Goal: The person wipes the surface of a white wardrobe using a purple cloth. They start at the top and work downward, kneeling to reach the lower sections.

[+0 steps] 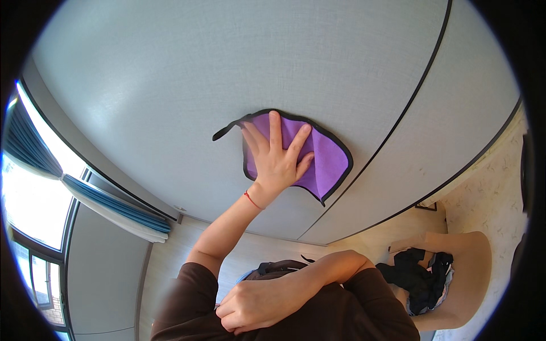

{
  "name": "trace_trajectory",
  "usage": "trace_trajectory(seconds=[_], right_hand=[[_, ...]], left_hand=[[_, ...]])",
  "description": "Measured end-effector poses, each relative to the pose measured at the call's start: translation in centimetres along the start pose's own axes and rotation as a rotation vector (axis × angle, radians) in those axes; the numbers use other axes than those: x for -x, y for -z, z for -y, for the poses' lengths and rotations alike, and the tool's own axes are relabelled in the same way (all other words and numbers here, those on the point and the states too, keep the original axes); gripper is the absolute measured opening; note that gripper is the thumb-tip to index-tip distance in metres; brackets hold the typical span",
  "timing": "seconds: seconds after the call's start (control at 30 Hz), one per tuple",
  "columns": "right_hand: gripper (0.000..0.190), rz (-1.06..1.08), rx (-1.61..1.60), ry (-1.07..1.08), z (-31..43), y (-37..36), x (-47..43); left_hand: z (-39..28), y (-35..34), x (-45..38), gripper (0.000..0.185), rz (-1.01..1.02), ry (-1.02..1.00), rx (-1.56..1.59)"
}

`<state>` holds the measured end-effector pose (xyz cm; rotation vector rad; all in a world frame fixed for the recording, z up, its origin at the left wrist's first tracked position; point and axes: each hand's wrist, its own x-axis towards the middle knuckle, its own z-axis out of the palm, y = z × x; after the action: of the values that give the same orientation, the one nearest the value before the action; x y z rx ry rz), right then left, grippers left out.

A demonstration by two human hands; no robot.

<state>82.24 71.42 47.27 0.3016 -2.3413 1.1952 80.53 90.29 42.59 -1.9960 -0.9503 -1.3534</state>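
My left hand [277,157], with a red string at its wrist, lies flat with spread fingers on a purple cloth [330,160], holding it against a large grey panel [179,85]. The cloth has a black edge and a black loop that sticks out to the left. Folds run through its right half, and its lower corner points down near the panel's dark seam. My right arm is bent across my chest. The right hand [251,304] rests in front of my dark brown shirt with curled fingers; its palm is hidden, and no object shows in it.
At the lower right stands an open cardboard box [469,277] with dark clothes [420,277] in it. A window [36,204] with a tied blue curtain [113,198] is on the left. Pale flooring [183,243] shows below the panel, and a patterned wall [482,200] is at the right.
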Motion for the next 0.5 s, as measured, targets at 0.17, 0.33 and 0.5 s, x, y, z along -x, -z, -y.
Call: trace_trajectory(seconds=[0.17, 0.33, 0.5], right_hand=[[0.013, 0.067, -0.066, 0.017, -0.1, 0.0, 0.1], [0.007, -0.012, -0.113, -0.025, -0.1, 0.5, 0.4], [0.017, -0.540, 0.577, -0.030, -0.3, 3.9, 1.1]], left_hand=[[-0.1, -0.2, 0.2, 0.069, 0.013, 0.008, 0.005], [-0.3, -0.1, 0.3, 0.069, 0.016, 0.017, 0.019], [-1.1, 1.2, -2.3, 0.070, -0.034, 0.016, 0.010]])
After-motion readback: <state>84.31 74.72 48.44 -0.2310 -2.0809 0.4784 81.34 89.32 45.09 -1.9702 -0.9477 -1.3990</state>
